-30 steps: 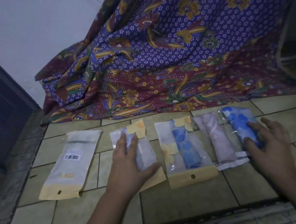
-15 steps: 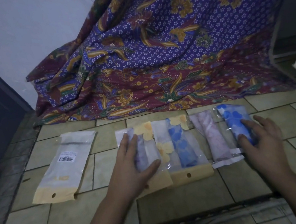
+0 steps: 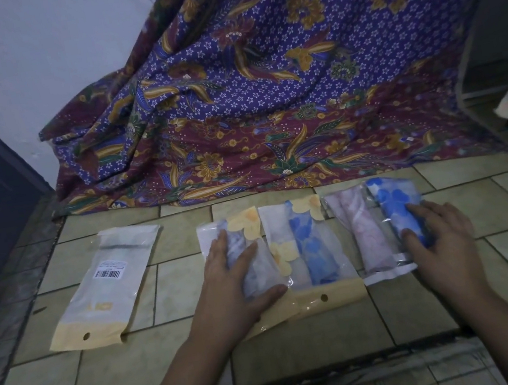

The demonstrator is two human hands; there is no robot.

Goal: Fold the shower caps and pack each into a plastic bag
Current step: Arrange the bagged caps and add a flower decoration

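The fingers of the left hand are laid straight and slightly spread on a bagged pale shower cap. Those of the right hand are rested, gently bent, on a bagged blue shower cap. Nothing is pinched. Both packs are held down on the tiled floor, presumably to be flattened and lined up.

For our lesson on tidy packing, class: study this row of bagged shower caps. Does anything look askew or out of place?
The leftmost bag, barcode label up, lies tilted and apart from the other four, which sit bunched together. The second bag, under the left hand, touches or overlaps the third bag.
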